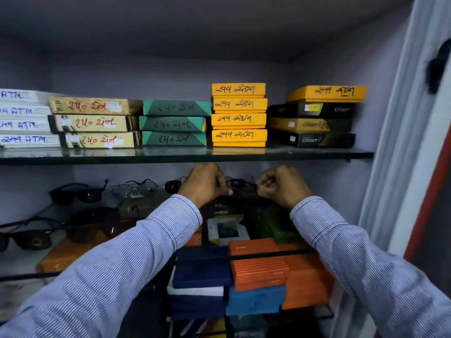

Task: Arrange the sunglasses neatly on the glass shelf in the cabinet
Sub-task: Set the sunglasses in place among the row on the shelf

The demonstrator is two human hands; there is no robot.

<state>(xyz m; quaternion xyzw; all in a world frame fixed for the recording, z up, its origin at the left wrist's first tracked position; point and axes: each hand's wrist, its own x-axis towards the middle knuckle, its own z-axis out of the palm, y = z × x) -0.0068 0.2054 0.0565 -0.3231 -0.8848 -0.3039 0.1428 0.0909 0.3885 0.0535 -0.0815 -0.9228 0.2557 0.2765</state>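
Near: striped-cotton sleeves; left hand (207, 184) and right hand (280, 186) each pinch an end of dark sunglasses (240, 185) over the glass shelf (22, 262) (middle level, right of centre). Farther left, glossy dark pairs (78, 192) rest there. Far above: flat cardboard boxes (239, 118), hand-lettered, stacked against matte grey walls.
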